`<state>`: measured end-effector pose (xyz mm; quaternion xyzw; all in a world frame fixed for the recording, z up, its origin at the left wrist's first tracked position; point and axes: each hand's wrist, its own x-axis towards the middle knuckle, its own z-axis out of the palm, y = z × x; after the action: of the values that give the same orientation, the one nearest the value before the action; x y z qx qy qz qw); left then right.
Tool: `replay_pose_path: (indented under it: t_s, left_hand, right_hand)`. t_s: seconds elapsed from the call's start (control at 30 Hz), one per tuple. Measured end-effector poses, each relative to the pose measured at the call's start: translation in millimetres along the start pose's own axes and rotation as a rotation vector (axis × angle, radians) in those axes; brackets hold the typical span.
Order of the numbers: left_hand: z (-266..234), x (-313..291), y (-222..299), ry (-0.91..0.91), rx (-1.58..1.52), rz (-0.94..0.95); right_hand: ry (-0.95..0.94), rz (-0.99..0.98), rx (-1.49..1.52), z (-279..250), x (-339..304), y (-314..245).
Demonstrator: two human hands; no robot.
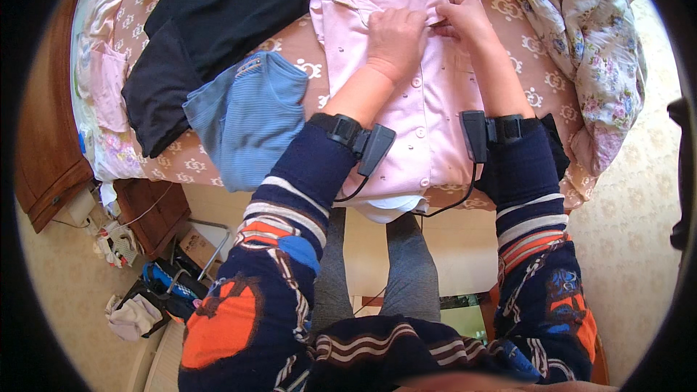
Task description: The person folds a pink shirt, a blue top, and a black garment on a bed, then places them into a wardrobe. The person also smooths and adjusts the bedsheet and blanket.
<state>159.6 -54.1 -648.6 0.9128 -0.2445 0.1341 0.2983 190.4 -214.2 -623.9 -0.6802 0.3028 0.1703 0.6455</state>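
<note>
A pink button-up shirt (392,141) lies front up on the bed, its collar at the far end and a row of buttons down the front. My left hand (396,40) is closed at the front opening just below the collar, gripping the fabric. Close beside it, my right hand (465,20) pinches the other side of the opening between thumb and fingers. A small dark gap shows between the two hands. Whether a button is in the fingers is hidden. White cloth (388,208) sticks out under the shirt's near hem.
Left of the shirt lie a folded blue ribbed garment (250,112) and a black garment (225,11) on the brown patterned bed sheet (192,167). A floral quilt (584,43) is bunched at the right. A wooden cabinet (149,210) stands at the lower left, near bags on the floor.
</note>
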Motion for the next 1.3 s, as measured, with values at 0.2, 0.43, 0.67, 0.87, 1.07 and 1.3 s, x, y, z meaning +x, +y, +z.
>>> replay_pose_path:
  t_s: [0.2, 0.43, 0.67, 0.87, 1.07, 1.3]
  left_hand:
    - [-11, -13, -14, -0.097, 0.04, 0.158]
    - [-22, -15, -15, -0.05, -0.024, 0.224]
    - [-51, 18, -73, 0.219, -0.019, -0.358]
    - [-55, 55, -104, -0.116, -0.14, -0.715]
    - [-59, 60, -107, -0.102, -0.765, -1.073]
    - [-78, 62, -104, -0.115, -1.22, -1.064]
  right_hand:
    - [0.32, -0.751, -0.79, 4, -4, 27]
    - [0.464, -1.249, -1.279, 10, -8, 41]
    - [0.35, -0.829, -1.418, 8, 10, 52]
    - [0.311, -0.856, -1.311, 7, -3, 37]
    - [0.51, -1.207, -1.148, 24, -8, -6]
    - [0.545, -1.551, -0.932, 94, 30, -50]
